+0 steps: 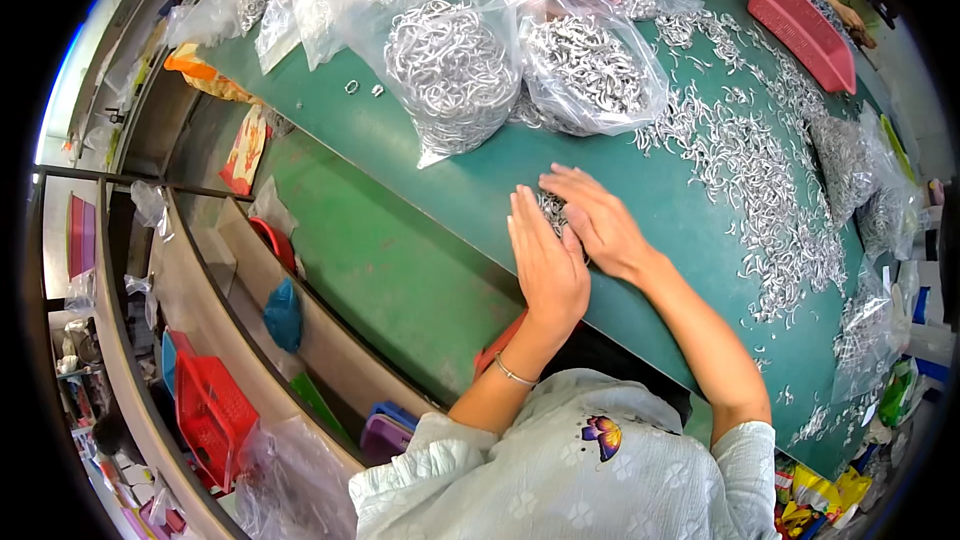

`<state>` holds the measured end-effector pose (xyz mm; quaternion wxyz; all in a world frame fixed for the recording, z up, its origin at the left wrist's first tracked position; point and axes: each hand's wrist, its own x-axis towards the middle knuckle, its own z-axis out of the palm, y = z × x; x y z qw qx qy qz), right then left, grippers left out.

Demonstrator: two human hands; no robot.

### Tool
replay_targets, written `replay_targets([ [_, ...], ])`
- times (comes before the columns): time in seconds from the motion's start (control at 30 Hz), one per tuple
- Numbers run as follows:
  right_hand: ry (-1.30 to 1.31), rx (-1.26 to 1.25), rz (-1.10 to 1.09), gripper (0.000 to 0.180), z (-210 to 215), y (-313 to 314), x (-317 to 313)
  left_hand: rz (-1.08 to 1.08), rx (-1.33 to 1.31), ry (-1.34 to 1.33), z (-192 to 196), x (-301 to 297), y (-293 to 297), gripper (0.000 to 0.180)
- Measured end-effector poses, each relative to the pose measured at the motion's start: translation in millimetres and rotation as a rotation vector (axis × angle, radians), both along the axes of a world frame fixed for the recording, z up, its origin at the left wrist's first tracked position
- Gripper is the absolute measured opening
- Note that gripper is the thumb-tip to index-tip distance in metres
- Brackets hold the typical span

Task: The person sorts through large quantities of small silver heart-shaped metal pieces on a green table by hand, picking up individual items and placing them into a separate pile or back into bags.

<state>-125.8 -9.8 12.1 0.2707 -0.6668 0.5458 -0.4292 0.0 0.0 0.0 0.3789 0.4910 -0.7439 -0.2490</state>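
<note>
My left hand rests on the green table near its front edge, fingers straight and held side by side. Facing it, my right hand lies with its fingers stretched out and slightly bent. Between the two palms sits a small heap of curved silvery metal pieces, partly hidden by my fingers. Both hands touch the heap's sides, and neither grips a piece. Just beyond them stands a clear plastic bag of ring-like metal pieces. Beside it, an opened clear bag holds more curved pieces.
Loose curved pieces spread over the table's right side. A pink basket stands at the far right, near another person's hand. More filled bags line the right edge. A red basket sits on the left shelving.
</note>
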Motion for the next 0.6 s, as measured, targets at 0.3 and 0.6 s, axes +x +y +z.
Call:
replay_targets([
  [0.3,-0.482,0.078,-0.353,0.048,11,11,24,0.053,0.207,0.335,17,-24,-5,0.049],
  [0.6,-0.772,0.056,-0.427,0.031,4,13,35,0.046,0.283,0.548,6,-30,-16,0.039],
])
